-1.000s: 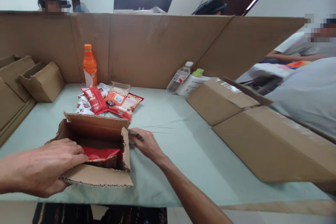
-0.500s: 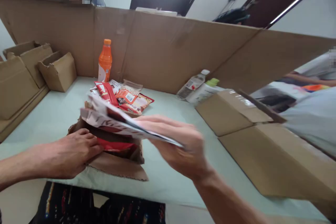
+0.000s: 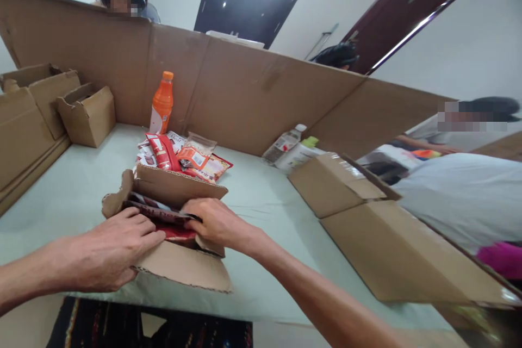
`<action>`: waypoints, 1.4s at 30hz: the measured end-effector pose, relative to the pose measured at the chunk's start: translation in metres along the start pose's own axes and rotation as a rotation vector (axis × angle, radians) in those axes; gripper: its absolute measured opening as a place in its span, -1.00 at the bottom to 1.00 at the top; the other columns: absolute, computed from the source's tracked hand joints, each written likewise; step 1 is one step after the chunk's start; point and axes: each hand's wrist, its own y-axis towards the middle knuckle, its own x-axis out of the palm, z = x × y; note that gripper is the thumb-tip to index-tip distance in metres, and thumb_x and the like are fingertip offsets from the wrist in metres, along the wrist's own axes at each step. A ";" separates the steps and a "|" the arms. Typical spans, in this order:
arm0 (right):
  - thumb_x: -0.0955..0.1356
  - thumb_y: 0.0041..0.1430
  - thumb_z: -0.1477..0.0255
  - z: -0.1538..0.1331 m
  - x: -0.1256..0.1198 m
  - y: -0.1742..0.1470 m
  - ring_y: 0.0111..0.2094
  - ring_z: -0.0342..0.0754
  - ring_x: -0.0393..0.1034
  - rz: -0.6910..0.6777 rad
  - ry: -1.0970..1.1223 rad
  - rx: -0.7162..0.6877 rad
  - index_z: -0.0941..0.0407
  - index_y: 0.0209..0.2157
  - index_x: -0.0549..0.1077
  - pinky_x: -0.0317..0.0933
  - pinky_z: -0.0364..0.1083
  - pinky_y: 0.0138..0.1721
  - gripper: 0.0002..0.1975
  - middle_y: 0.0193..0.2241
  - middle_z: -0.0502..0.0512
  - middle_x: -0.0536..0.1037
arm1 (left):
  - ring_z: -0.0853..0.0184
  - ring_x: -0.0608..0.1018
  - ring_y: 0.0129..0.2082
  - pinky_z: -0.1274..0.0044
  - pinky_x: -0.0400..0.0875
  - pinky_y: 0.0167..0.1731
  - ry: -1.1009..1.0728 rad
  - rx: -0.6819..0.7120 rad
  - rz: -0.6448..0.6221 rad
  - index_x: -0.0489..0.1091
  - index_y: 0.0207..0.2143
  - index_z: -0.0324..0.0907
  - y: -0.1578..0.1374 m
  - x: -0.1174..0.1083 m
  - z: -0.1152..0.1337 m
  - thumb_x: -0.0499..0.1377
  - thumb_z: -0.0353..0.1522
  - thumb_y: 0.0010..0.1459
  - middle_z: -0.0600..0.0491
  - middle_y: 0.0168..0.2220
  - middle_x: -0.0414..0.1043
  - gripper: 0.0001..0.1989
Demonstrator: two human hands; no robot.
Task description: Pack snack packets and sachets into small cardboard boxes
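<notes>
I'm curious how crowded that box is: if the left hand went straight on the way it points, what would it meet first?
The left hand would most likely meet the red packet inside the cardboard box, just ahead; depth is unclear, so the two may be touching.

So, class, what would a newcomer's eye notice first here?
Probably the orange bottle, upright by the cardboard wall, behind the heap of packets. Next, the open box near the front of the table: the right hand holds a packet inside it, and the left hand lies at its left end.
</notes>
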 end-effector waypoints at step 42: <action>0.42 0.30 0.54 0.091 0.032 0.149 0.35 0.08 0.25 0.181 -0.171 -0.214 0.04 -0.05 0.64 0.17 0.12 0.28 -0.76 0.16 0.16 0.60 | 0.10 0.57 0.20 0.30 0.23 0.38 0.271 0.108 0.322 0.33 0.21 -0.03 -0.014 0.082 -0.030 0.14 -0.44 0.34 -0.03 0.11 0.62 -0.58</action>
